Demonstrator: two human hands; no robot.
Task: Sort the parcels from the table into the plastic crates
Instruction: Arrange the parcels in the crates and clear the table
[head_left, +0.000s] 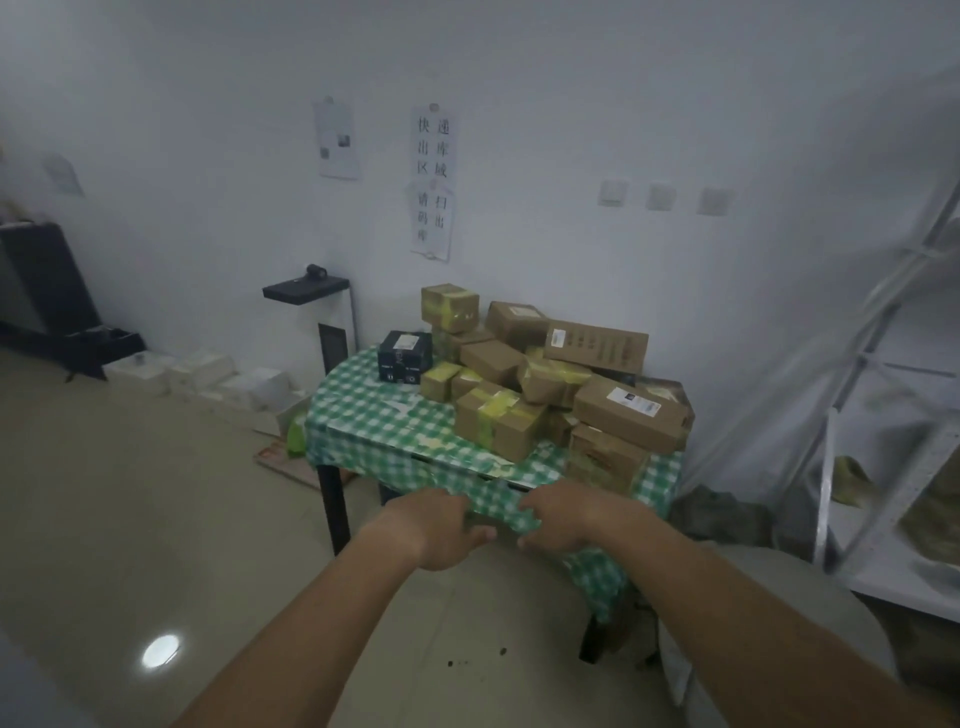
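The cardboard parcels (561, 384) sit heaped on the far right part of the counter (332, 499), several bound with yellow tape, two long ones bearing white labels. A black box (405, 357) stands at the left edge of the heap, just beside the taped cartons. All of them lie beyond both hands, well apart from the fingers. A green-and-white checked cloth (374, 410) covers the counter and hangs over its near edge. The left hand (441, 527) and the right hand (558, 519) are side by side at that near edge, each with fingers curled round a bunched fold of the cloth, thumbs underneath. Behind the heap, paper notices (434, 179) with Chinese characters hang on the white wall. A small black shelf (305, 288) juts out to the left, with white boxes (208, 376) along the floor below. Metal shelving (893, 415) stands at the right.
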